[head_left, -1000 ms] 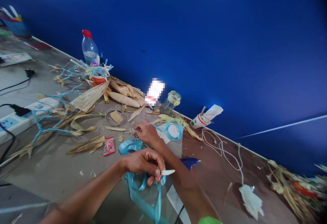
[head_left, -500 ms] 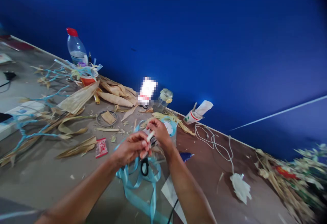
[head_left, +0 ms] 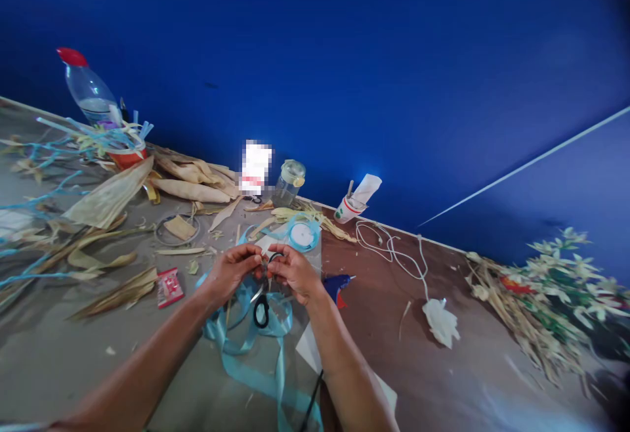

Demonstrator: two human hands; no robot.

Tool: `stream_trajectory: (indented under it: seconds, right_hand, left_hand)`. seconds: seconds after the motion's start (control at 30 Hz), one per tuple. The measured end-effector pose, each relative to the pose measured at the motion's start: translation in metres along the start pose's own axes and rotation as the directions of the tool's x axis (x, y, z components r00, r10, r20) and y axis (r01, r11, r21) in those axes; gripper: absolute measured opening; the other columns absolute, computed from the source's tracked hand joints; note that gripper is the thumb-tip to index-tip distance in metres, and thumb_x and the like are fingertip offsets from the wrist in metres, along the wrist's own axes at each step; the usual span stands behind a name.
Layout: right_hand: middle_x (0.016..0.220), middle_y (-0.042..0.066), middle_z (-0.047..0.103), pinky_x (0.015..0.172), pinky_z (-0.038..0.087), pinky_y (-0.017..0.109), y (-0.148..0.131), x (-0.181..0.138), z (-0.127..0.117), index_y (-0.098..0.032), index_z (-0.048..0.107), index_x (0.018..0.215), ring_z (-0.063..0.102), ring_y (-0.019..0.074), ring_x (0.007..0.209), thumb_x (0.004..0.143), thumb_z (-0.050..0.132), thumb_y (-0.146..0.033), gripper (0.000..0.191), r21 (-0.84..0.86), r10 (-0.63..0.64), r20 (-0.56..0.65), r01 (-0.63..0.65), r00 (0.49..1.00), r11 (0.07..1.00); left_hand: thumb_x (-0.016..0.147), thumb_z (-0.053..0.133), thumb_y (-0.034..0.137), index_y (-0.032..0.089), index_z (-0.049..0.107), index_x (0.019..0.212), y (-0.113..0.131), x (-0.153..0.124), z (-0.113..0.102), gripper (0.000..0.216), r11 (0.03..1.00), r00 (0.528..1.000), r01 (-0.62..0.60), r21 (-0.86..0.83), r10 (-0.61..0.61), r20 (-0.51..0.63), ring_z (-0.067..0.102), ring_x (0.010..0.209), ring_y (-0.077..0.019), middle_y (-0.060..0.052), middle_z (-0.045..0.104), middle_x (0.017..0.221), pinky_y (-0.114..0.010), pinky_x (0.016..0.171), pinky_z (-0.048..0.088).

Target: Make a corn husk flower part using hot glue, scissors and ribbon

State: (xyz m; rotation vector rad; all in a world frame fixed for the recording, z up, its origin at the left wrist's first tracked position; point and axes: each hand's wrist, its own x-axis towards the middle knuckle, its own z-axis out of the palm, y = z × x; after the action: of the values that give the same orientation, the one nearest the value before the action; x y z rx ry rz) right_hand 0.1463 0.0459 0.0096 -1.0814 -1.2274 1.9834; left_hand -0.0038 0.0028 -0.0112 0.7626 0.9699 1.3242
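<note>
My left hand (head_left: 236, 273) and my right hand (head_left: 295, 272) meet close together over the table, fingertips pinched. Whatever small thing they hold between them is hidden by the fingers. Just below the fingers lies a pair of scissors with a black handle loop (head_left: 261, 312); another black loop shows by my right fingers, and I cannot tell whether they touch it. Loose light-blue ribbon (head_left: 241, 369) curls beneath both hands and toward the front edge. Behind my right hand is a ribbon spool (head_left: 302, 233) with a white centre.
Dried corn husks (head_left: 191, 182) and a red-capped bottle (head_left: 91, 94) stand at the left. A red sweet packet (head_left: 169, 287) lies beside my left forearm. On the right are a blue glue gun (head_left: 338, 285), a white cable (head_left: 411, 262), a cup (head_left: 348, 209) and white flowers (head_left: 566, 268).
The view has swung right, so the table things appear farther left. A short white piece seen between my fingers before no longer shows plainly. My hands have stayed close together.
</note>
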Motion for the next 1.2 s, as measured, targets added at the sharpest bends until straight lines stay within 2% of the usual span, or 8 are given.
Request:
stream_trajectory:
  seconds: [0.13,0.27,0.47,0.73,0.87,0.97,1.03,1.2]
  right_hand:
    - [0.059,-0.004,0.059,0.04,0.023,0.017,0.003,-0.002,0.0,-0.018,0.059,0.092,0.046,0.007,0.047,0.059,0.074,-0.028,0.037,-0.018,-0.001,0.056,0.002,0.998,1.0]
    - [0.06,-0.004,0.059,0.041,0.027,0.018,0.009,-0.001,0.0,-0.018,0.062,0.082,0.041,0.0059,0.044,0.061,0.068,-0.025,0.023,-0.12,-0.001,-0.016,-0.001,1.0,0.993]
    - [0.058,-0.004,0.057,0.052,0.036,0.022,0.016,0.004,-0.006,-0.018,0.062,0.066,0.048,0.0107,0.054,0.066,0.061,-0.024,0.006,-0.465,-0.274,-0.151,0.177,0.95,0.868]
    - [0.062,-0.002,0.06,0.059,0.041,0.023,0.011,-0.002,0.0,-0.019,0.061,0.065,0.053,0.0126,0.059,0.07,0.059,-0.019,0.005,-0.649,-0.377,-0.202,0.165,0.904,0.743]
    - [0.066,0.0,0.06,0.062,0.04,0.023,0.013,-0.006,0.003,-0.018,0.06,0.066,0.053,0.0131,0.063,0.072,0.056,-0.012,0.01,-0.781,-0.503,-0.149,0.211,0.851,0.588]
    - [0.069,0.001,0.06,0.063,0.039,0.024,0.016,-0.007,0.005,-0.018,0.06,0.068,0.054,0.0137,0.066,0.075,0.054,-0.011,0.012,-0.833,-0.562,-0.081,0.253,0.823,0.492]
    - [0.069,0.001,0.06,0.064,0.039,0.024,0.017,-0.007,0.006,-0.018,0.061,0.068,0.054,0.0141,0.067,0.076,0.054,-0.011,0.013,-0.84,-0.568,-0.057,0.268,0.821,0.472]
    - [0.07,0.002,0.062,0.065,0.039,0.024,0.017,-0.007,0.006,-0.018,0.063,0.069,0.056,0.0147,0.069,0.078,0.055,-0.012,0.014,-0.823,-0.561,-0.043,0.289,0.827,0.489]
  left_hand:
    - [0.066,0.074,0.034,0.016,0.065,0.076,-0.001,0.002,-0.001,0.022,0.997,0.999,-0.019,0.071,0.022,-0.05,0.057,0.053,-0.0103,0.002,0.062,0.055,-0.022,0.056,0.045]
    - [0.065,0.074,0.034,0.016,0.064,0.077,-0.003,0.003,-0.002,0.024,0.994,0.993,-0.041,0.102,0.051,-0.104,0.055,0.052,-0.0097,0.002,0.062,0.055,-0.021,0.054,0.043]
    - [0.064,0.075,0.035,0.016,0.065,0.077,-0.003,0.004,-0.001,0.025,0.991,0.99,-0.046,0.129,0.063,-0.127,0.054,0.052,-0.0089,0.002,0.062,0.058,-0.021,0.055,0.042]
    - [0.064,0.074,0.036,0.016,0.065,0.08,-0.001,0.003,0.0,0.027,0.987,0.985,-0.045,0.153,0.07,-0.157,0.052,0.052,-0.0088,0.002,0.062,0.063,-0.022,0.055,0.042]
    - [0.067,0.07,0.035,0.016,0.064,0.079,-0.005,0.004,0.002,0.024,0.974,0.99,-0.075,0.211,0.099,-0.102,0.052,0.053,-0.0086,-0.002,0.066,0.078,-0.024,0.056,0.043]
    - [0.069,0.066,0.032,0.016,0.063,0.078,-0.012,0.006,0.002,0.019,0.947,0.987,-0.091,0.307,0.128,-0.101,0.05,0.051,-0.0103,0.002,0.059,0.06,-0.024,0.053,0.04]
    - [0.07,0.064,0.03,0.016,0.062,0.077,-0.016,0.007,0.002,0.016,0.929,0.982,-0.103,0.356,0.152,-0.112,0.048,0.05,-0.0107,0.004,0.053,0.051,-0.023,0.052,0.038]
    - [0.071,0.061,0.03,0.017,0.061,0.077,-0.017,0.007,0.0,0.014,0.903,0.969,-0.124,0.412,0.199,-0.146,0.047,0.049,-0.0103,0.006,0.052,0.05,-0.022,0.051,0.036]
